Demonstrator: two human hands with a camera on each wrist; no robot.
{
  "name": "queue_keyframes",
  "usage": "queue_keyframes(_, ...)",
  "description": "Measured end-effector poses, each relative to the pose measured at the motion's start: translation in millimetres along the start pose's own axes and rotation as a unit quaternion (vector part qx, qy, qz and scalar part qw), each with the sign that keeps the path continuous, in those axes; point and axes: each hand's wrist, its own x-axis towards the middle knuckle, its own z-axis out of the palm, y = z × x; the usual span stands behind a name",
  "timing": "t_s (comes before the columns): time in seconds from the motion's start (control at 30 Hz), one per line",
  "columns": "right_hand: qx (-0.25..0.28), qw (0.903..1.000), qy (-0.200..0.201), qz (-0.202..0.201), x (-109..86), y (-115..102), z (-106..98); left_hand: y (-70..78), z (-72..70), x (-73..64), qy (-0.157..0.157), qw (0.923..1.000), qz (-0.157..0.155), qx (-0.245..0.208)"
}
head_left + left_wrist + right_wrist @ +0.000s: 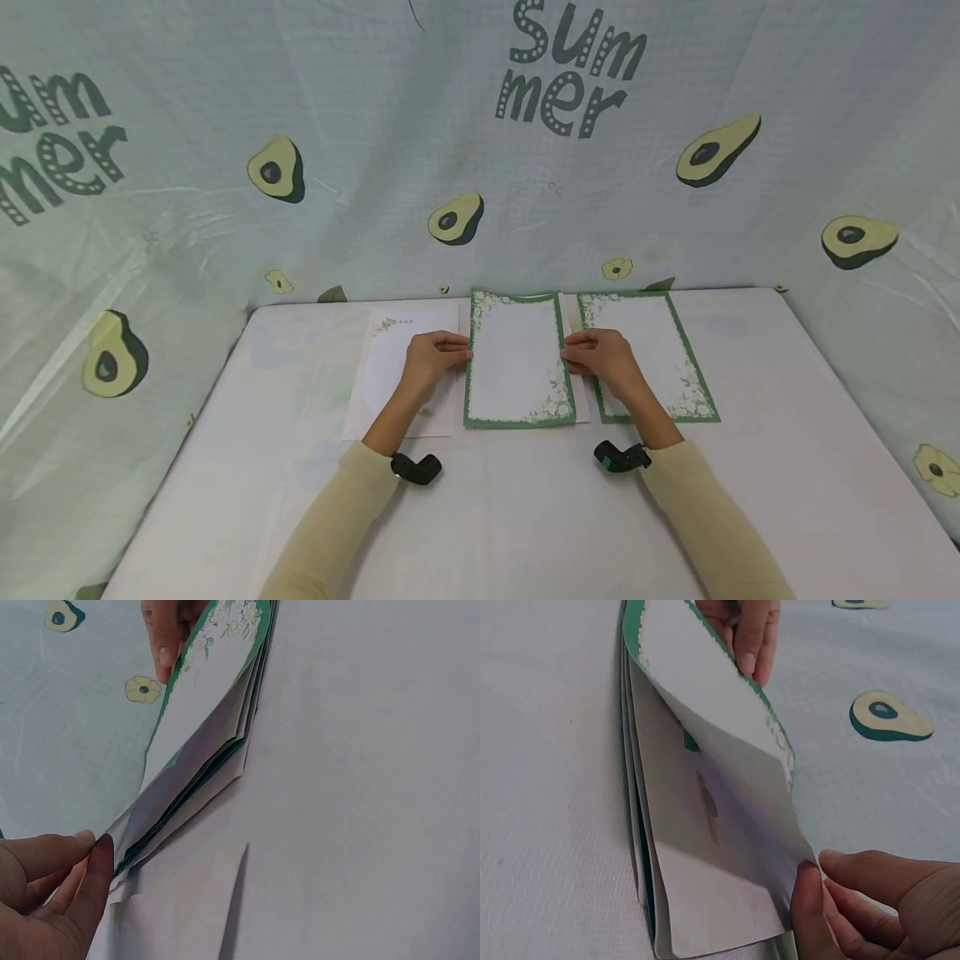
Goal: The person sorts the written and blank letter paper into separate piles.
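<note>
Pinching a green-bordered sheet (517,358) by opposite edges — both hands (437,360) (602,357) — over stacked papers (686,900) (a gap between)

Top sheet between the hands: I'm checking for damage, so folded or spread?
The top sheet is spread, though bowed: the head view shows four corners and no fold.

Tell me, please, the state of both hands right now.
Left hand: closed, pinching the left edge of the middle green-bordered sheet.
Right hand: closed, pinching that sheet's right edge.

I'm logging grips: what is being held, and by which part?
The middle sheet, by its side edges: left hand pinches the left, right hand the right.
</note>
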Motion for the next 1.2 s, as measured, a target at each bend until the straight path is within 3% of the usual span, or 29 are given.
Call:
queue_keyframes(0.4,0.013,0.9998,0.003,-0.012,-1.7,3.1,-1.0,-0.7,1.7,0.0,0.001,1.0000,-0.007,-0.002)
queue_keyframes(0.7,-0.010,0.9979,0.046,-0.045,-3.4,5.5,-1.8,-0.2,4.7,1.9,0.014,0.9999,0.002,-0.006)
queue_keyframes(0.93,-0.001,0.9934,0.089,-0.072,-2.7,5.3,-2.0,0.0,8.8,2.8,0.020,0.9985,0.004,-0.051)
queue_keyframes(1.2,0.014,0.9892,0.110,-0.095,-4.9,6.8,-6.3,3.6,18.2,6.7,0.018,0.9950,-0.005,-0.098)
